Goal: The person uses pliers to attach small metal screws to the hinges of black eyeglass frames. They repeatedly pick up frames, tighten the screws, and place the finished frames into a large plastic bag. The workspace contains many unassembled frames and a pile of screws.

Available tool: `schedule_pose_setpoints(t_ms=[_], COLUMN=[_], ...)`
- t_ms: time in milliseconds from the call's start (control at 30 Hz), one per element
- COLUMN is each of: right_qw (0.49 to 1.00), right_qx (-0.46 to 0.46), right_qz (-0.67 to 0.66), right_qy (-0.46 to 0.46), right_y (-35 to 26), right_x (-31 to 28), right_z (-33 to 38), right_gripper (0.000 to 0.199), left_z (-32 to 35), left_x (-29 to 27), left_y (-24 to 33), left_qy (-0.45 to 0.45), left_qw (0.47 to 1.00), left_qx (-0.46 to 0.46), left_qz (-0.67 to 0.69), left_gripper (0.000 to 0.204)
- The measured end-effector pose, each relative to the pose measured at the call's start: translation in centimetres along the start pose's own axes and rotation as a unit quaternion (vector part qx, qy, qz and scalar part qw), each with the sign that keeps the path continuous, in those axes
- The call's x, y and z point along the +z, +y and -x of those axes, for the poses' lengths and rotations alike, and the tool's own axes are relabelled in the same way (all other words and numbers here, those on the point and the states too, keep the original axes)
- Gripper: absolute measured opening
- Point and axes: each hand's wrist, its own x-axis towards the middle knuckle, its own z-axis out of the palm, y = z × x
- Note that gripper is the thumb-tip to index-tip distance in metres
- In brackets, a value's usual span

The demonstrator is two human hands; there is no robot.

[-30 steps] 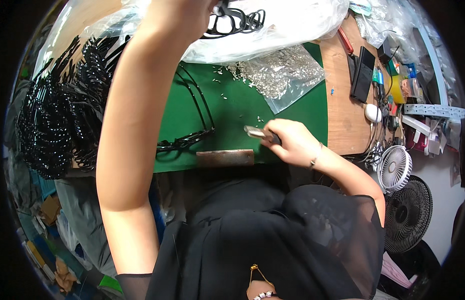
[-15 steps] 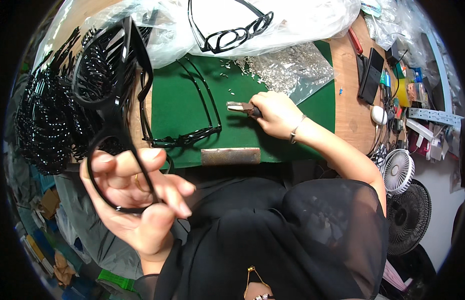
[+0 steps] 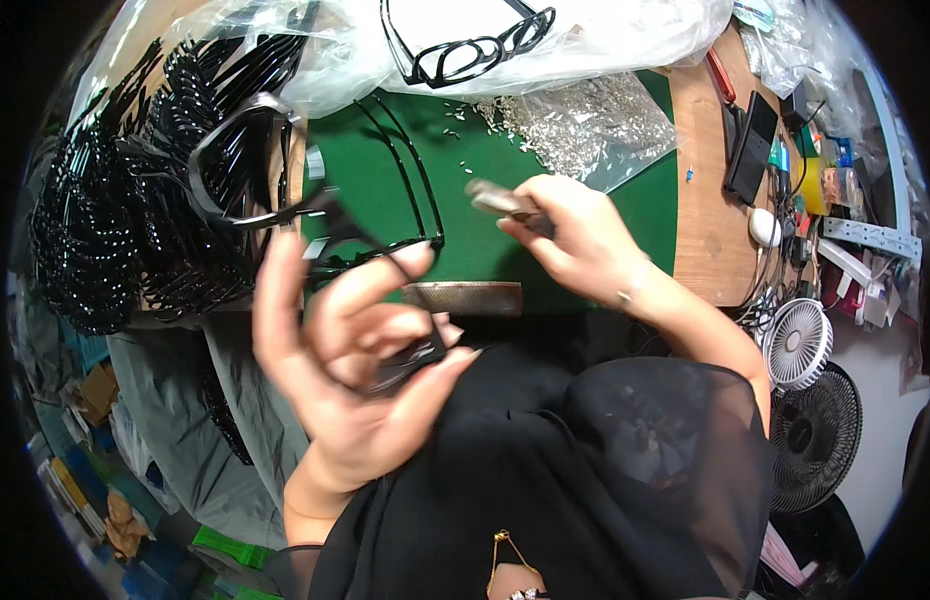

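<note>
My left hand, blurred by motion, has its fingers curled around a black eyeglass frame held above the mat's left side. One of its rims points up and away; the other is mostly hidden by my fingers. My right hand grips pliers with metal jaws aimed left, over the green mat. Between the hands, another black eyeglass frame with both temples lies on the mat, partly covered by my left hand. A worn textured metal bar rests at the near edge.
Many black frames are heaped on the left. A clear bag of small silvery pieces lies at the back right, some spilled. Glasses sit on white plastic. A phone, cables and fans stand right.
My left hand has swung right and toward the pliers, tilting the held frame over. My right hand has shifted slightly right, with the pliers still in it.
</note>
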Motion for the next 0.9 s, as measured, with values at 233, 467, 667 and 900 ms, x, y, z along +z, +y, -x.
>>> schedule_pose_setpoints(t_ms=[233, 467, 667, 900], right_qw=[0.868, 0.835, 0.843, 0.79], right_qx=[0.088, 0.123, 0.186, 0.168], right_qz=[-0.488, -0.533, -0.499, -0.572], right_qy=[0.035, 0.064, -0.078, -0.143], right_y=[-4.9, -5.6, -5.4, -5.8], right_x=[-1.2, -0.3, -1.8, -2.5], right_z=[3.8, 3.6, 3.0, 2.3], right_gripper=[0.006, 0.012, 0.021, 0.017], left_z=[-0.6, -0.1, -0.7, -1.4], left_x=[4.0, 4.1, 2.7, 1.5], left_y=[-2.2, -2.6, -2.0, -0.6], left_qy=[-0.019, -0.028, -0.093, -0.1], left_qw=[0.997, 0.997, 0.996, 0.976], left_qx=[0.062, 0.054, 0.005, -0.065], left_qz=[-0.037, -0.048, 0.012, 0.18], left_gripper=[0.089, 0.09, 0.086, 0.086])
